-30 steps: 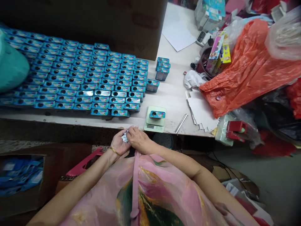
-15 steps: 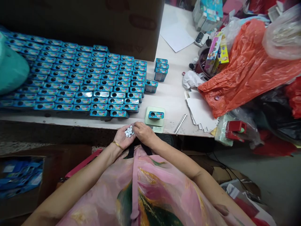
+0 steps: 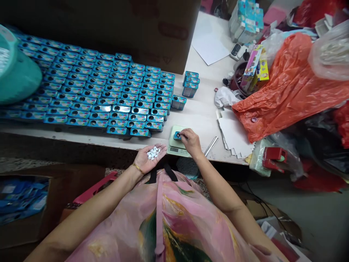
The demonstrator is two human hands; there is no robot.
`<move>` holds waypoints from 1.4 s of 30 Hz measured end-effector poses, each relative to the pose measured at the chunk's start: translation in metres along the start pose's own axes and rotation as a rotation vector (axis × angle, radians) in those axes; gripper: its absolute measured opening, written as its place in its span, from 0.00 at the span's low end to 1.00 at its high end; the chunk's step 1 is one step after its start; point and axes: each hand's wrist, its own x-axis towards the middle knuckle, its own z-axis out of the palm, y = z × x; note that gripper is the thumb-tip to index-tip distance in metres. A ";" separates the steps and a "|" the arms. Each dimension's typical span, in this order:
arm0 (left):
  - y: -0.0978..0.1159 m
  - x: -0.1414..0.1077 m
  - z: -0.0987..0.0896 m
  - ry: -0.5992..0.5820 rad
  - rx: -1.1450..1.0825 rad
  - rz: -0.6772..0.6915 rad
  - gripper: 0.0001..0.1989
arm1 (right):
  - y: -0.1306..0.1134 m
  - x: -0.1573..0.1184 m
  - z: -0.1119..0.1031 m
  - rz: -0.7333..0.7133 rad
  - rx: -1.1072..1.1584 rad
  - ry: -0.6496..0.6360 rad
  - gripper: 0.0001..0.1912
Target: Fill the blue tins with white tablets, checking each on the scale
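My left hand (image 3: 148, 157) is held palm up in front of the table edge, cradling a small pile of white candies (image 3: 153, 153) with its fingers flat. Pinched fingers of my right hand (image 3: 190, 140) are over a small blue tin (image 3: 177, 135) and cover its right part. This tin lies on a pale green digital scale (image 3: 174, 143), its dark round opening facing up. What the right fingertips hold, if anything, is hidden.
Many similar blue tins (image 3: 103, 94) stand in rows at left, beside a teal bucket (image 3: 24, 78) of white pieces. A cardboard box (image 3: 109, 25) rises behind. At right are a metal tube (image 3: 211, 146), white cards (image 3: 235, 133) and an orange plastic bag (image 3: 283, 83).
My right hand has left the left palm and moved right and up to the tin on the scale. The left hand has opened flatter, with the candies still in it. The view has shifted slightly.
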 end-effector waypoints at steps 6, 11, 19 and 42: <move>0.004 -0.006 -0.010 0.020 -0.007 0.014 0.10 | 0.008 -0.014 -0.028 0.095 0.049 0.125 0.10; 0.008 -0.012 -0.027 0.059 -0.011 0.071 0.10 | 0.065 -0.058 -0.055 0.588 -0.277 0.265 0.15; 0.009 -0.019 -0.032 0.127 -0.004 0.090 0.10 | 0.123 -0.104 -0.035 0.854 -0.770 -0.022 0.24; 0.005 -0.016 -0.031 0.188 0.045 0.122 0.11 | 0.181 -0.069 -0.151 0.682 -1.013 0.072 0.21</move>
